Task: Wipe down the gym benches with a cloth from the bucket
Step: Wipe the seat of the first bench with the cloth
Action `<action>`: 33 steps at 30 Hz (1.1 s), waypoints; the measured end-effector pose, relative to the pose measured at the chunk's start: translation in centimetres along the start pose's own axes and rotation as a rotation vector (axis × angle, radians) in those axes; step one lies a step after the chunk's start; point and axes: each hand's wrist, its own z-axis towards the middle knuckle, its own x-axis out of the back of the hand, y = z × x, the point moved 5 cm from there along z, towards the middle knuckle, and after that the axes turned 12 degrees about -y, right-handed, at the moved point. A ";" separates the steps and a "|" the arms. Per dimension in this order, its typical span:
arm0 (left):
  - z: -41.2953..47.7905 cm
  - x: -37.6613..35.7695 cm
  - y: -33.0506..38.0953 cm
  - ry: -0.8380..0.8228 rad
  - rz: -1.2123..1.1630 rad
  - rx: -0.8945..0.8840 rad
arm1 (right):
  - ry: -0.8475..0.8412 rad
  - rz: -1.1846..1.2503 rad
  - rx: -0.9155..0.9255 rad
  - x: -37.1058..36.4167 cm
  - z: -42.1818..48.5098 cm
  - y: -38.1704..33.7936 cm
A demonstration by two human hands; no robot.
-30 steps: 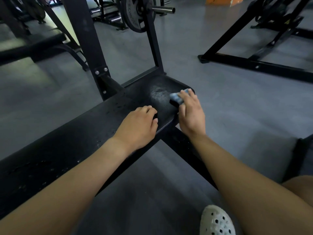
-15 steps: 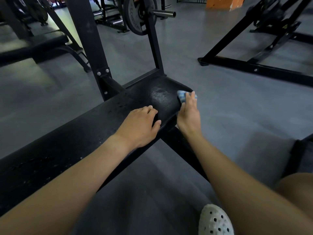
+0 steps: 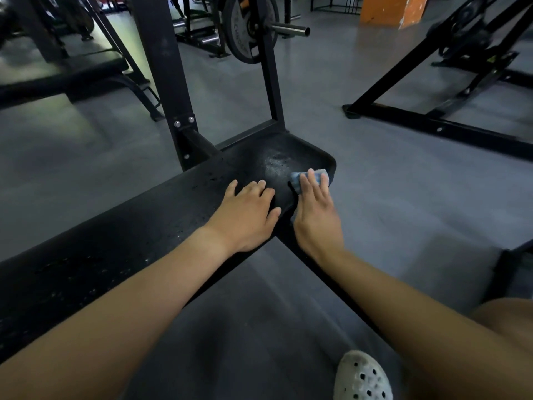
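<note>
Here the grey gym floor (image 3: 403,183) fills most of the view, and a long black bench (image 3: 115,232) runs across it from the lower left to a rounded end near the middle. Its pad is speckled with pale flecks, with a dull patch close to that end. A black rack upright (image 3: 161,67) rises just behind the bench, and a weight plate (image 3: 239,33) hangs on a bar further back. Another bench (image 3: 72,73) stands at the far left, well apart, and a black floor frame (image 3: 432,122) lies to the right. The left hand (image 3: 248,217) rests flat on the pad, fingers straight and slightly apart. The right hand (image 3: 317,217) presses straight, close-set fingers onto a blue cloth (image 3: 294,182) at the near edge of the bench's rounded end. A white perforated shoe (image 3: 362,376) shows at the bottom
</note>
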 end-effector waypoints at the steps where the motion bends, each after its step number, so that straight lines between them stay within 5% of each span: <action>1: -0.3 0.0 -0.1 -0.005 -0.004 -0.005 | -0.012 -0.021 0.021 0.6 1.0 0.7; 11: -5.0 -0.1 -3.3 0.034 0.047 0.107 | 0.021 -0.093 0.052 0.9 0.5 -1.4; 17: -6.6 -0.6 -4.3 0.039 0.135 0.227 | -0.280 -0.312 0.439 -1.1 -1.6 -5.6; 26: -8.2 -1.7 -4.8 0.035 0.162 0.195 | -0.125 -0.235 0.134 1.0 1.1 -3.3; 33: -7.8 -1.1 -4.5 0.078 0.142 0.186 | -0.357 -0.169 0.485 -1.3 -2.1 -7.7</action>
